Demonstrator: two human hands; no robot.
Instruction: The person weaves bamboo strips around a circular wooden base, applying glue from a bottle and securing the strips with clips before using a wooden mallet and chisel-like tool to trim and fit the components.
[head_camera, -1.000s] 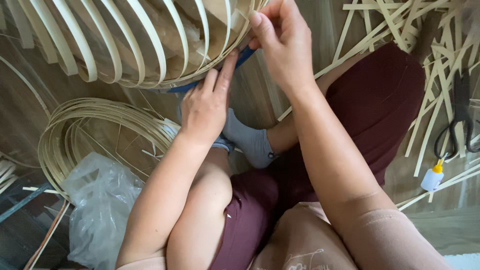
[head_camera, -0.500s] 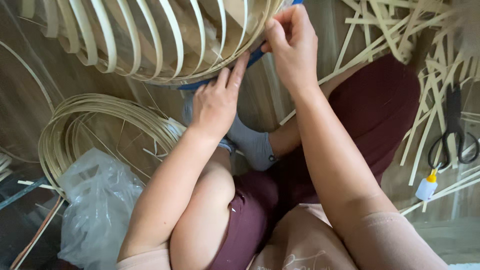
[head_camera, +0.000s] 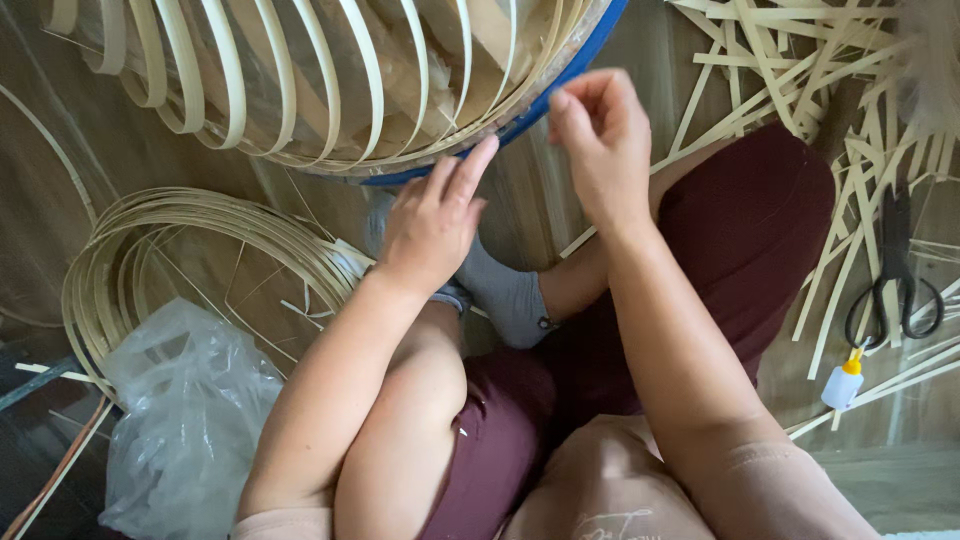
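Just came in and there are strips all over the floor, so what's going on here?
A person sits on the floor with a round frame of bent bamboo strips in front of them. The left hand reaches its fingertips to the frame's blue rim, and the right hand pinches at the same rim. A coil of strips, a plastic bag, scissors and a small glue bottle lie around.

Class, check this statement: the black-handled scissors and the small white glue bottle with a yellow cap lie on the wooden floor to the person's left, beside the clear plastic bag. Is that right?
Not quite. The head view shows the black-handled scissors and the small white glue bottle with a yellow cap on the wooden floor to the person's right, among loose bamboo strips. The clear plastic bag lies on the left.
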